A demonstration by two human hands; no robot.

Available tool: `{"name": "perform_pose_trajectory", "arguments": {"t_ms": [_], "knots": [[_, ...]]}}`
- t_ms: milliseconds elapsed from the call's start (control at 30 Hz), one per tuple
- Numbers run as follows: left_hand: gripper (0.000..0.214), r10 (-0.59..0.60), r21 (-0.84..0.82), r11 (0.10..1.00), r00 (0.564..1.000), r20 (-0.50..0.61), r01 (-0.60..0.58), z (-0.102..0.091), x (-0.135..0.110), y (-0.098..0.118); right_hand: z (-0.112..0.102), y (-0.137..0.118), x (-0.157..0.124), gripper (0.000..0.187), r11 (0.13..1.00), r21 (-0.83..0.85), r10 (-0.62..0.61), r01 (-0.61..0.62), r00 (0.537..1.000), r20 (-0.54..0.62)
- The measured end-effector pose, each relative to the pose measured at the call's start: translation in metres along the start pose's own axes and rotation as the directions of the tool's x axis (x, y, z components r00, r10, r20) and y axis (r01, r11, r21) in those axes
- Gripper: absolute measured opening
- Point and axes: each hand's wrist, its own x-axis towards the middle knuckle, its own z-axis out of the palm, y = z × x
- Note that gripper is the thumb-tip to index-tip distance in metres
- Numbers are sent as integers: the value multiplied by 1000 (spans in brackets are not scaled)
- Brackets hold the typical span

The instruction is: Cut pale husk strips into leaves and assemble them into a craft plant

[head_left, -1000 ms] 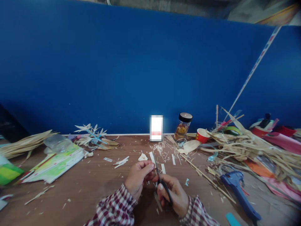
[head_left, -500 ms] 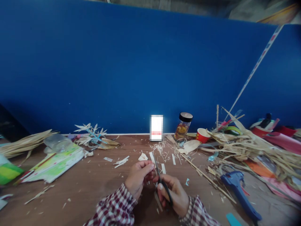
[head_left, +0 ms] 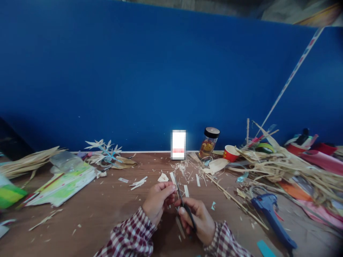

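My left hand [head_left: 160,200] is closed, thumb and forefinger pinching a narrow pale strip [head_left: 172,176] that sticks up past the fingertips. Closed around the dark handles of a pair of scissors [head_left: 190,216] is my right hand [head_left: 199,217]. The scissor blades point up and away, lying right beside the strip and the left thumb. How far apart the blades are is hard to make out. Beneath the hands lies another pale strip [head_left: 180,228], and a short white strip [head_left: 186,191] rests on the table just beyond the right hand.
Fine shavings [head_left: 180,167] lie before a bright blurred-out rectangle [head_left: 178,144]. A black-lidded jar [head_left: 208,142] and red paper cup [head_left: 230,153] stand behind. At right are a blue glue gun [head_left: 273,217] and dried husks [head_left: 284,166]; at left, a painted sheet [head_left: 64,189] and a white-leaved craft plant [head_left: 107,151].
Both hands stay almost in place, with the strip and scissors still held. The scissors have shifted very slightly; the whole view has moved a little.
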Motion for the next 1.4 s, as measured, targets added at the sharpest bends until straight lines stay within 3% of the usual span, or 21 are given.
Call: {"name": "perform_pose_trajectory", "arguments": {"t_ms": [767, 1400], "knots": [[23, 45, -17, 999, 999, -5, -45, -5, 4, 0, 2, 0, 0, 39, 999, -38, 12, -12, 1000, -3], [27, -6, -40, 999, 1000, -27, 5, 1, 0, -6, 1, -2, 0, 37, 1000, 20, -24, 24, 1000, 3]]}}
